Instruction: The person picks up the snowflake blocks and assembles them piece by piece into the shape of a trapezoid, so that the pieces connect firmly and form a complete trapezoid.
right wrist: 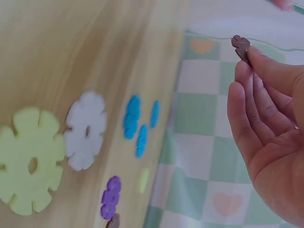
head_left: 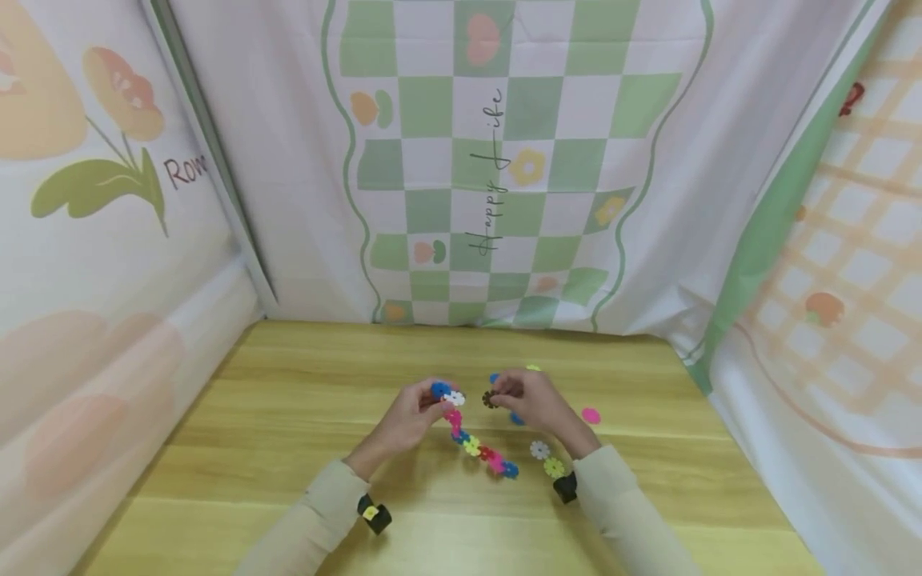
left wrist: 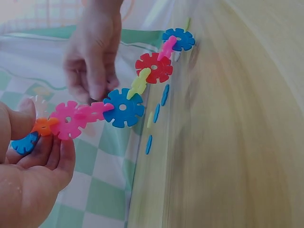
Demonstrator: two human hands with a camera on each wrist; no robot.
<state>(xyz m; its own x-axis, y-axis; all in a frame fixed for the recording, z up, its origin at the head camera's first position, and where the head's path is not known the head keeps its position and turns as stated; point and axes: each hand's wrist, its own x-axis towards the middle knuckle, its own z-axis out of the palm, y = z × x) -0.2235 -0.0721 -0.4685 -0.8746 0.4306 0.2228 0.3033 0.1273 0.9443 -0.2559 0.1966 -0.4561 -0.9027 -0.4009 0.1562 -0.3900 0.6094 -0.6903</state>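
Note:
My left hand (head_left: 412, 420) pinches one end of a chain of interlocking plastic flower discs (head_left: 471, 446) between thumb and fingers. The chain slants down to the right, with pink, blue, yellow and red discs joined at their slots. In the left wrist view an orange disc (left wrist: 44, 126) sits at the thumb, with a blue disc (left wrist: 25, 143) below it. My right hand (head_left: 531, 398) pinches a single brown flower disc (right wrist: 241, 47) between thumb and forefinger, a short way right of the chain's held end.
On the wooden table (head_left: 310, 376), loose discs lie around the right hand: a white disc (head_left: 539, 450), a yellow-green disc (head_left: 554, 468), a pink disc (head_left: 591, 415), several blue ones (right wrist: 132, 117) and a purple one (right wrist: 110, 197). Printed cloth (head_left: 432, 160) hangs behind the table.

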